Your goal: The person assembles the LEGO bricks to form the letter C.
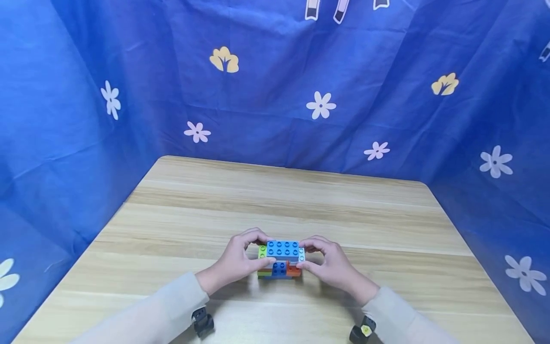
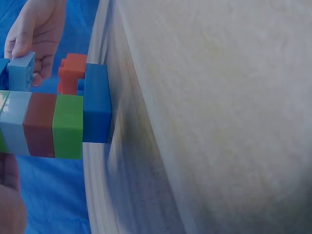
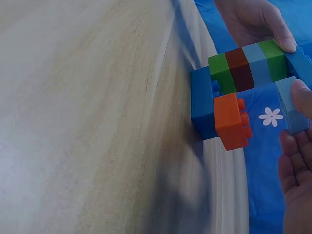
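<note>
A structure of toy building bricks stands on the table, with a long blue base brick [image 3: 202,105] at the bottom. On its left side rises a stack of green [image 3: 222,73], brown [image 2: 40,124], light blue and green bricks. An orange brick [image 3: 229,122] sits at the base's right end. Across the top lies a blue brick [image 1: 282,248] with studs up. My left hand [image 1: 238,255] pinches that top blue brick at its left end, near the stack. My right hand [image 1: 333,263] pinches a light blue brick [image 3: 287,105] by the blue brick's right end, with a gap above the orange brick.
The wooden table [image 1: 275,205] extends around the bricks on all sides. A blue cloth [image 1: 275,86] with flower prints hangs behind and along both sides. Dark wrist cameras [image 1: 202,322] are strapped at both sleeves.
</note>
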Demonstrator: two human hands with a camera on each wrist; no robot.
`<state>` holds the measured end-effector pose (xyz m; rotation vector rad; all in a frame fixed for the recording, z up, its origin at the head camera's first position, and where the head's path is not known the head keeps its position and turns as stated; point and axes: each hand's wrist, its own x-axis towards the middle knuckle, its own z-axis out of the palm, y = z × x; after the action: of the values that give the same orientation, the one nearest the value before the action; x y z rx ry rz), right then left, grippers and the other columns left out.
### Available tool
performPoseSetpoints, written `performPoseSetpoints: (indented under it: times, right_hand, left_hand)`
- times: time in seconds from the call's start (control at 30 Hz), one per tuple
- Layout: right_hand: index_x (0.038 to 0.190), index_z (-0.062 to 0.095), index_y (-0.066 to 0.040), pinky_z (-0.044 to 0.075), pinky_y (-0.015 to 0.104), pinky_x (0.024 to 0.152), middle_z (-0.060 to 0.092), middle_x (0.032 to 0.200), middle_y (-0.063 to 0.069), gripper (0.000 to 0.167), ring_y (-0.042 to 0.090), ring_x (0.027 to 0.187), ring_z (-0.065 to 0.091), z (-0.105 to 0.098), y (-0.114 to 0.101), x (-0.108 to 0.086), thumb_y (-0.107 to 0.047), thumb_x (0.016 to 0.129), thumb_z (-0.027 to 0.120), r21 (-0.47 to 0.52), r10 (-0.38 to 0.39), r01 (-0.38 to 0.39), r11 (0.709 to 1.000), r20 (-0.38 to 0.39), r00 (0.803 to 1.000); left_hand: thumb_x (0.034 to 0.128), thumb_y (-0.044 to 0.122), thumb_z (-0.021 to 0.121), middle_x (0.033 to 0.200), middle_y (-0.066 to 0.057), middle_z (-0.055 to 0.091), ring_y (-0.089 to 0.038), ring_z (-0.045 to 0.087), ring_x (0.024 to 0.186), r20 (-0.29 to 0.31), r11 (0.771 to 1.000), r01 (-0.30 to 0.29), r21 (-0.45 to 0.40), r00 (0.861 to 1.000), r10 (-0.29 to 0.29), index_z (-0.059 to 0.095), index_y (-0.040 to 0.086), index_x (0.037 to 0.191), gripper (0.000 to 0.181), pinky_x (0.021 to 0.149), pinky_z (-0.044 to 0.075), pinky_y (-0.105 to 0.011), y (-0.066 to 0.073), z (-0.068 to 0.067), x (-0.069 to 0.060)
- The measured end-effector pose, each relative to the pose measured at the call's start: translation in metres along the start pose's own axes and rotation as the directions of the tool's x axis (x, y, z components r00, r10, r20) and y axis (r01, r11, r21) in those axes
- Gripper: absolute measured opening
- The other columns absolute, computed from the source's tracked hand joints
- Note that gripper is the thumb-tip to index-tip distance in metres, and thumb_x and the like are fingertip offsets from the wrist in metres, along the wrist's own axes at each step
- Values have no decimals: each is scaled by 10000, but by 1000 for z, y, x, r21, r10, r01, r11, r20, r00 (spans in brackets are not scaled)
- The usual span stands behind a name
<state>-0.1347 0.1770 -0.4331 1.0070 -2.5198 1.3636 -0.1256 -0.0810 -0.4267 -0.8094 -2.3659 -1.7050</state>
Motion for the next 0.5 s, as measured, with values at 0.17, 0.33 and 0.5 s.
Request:
performPoseSetpoints:
  times: [0.17, 0.33, 0.5]
  right_hand:
    - [1096, 649, -34, 512, 350, 864, 645, 1066, 45, 357, 182, 944, 617, 1, -6, 0, -105, 772, 781, 68, 62, -62, 996, 6, 998]
    - [1094, 649, -30, 506, 339, 878, 644, 1071, 43, 347, 190, 953, 620, 1, -4, -1, -102, 779, 773, 145, 91, -91, 985, 3, 996]
    - [1099, 655, -51, 502, 307, 881, 646, 1068, 2, 365, 162, 963, 619, 2, 0, -3, -156, 773, 782, 147, 67, -63, 987, -22, 997]
  left_hand:
    - [713, 67, 824, 959, 81, 644, -152, 586, 901, -4, 1000, 10, 5, 1000, -10, 671, 134, 1005, 336, 854, 480, -415, 1, 1, -1]
    - [710, 75, 827, 951, 79, 643, -153, 584, 892, -4, 1000, -1, 3, 1000, 1, 671, 131, 999, 333, 849, 485, -407, 0, 2, 0]
    - [701, 62, 828, 941, 70, 640, -149, 588, 882, -5, 1000, -23, 9, 1000, 23, 670, 115, 994, 337, 846, 496, -393, 0, 2, 0]
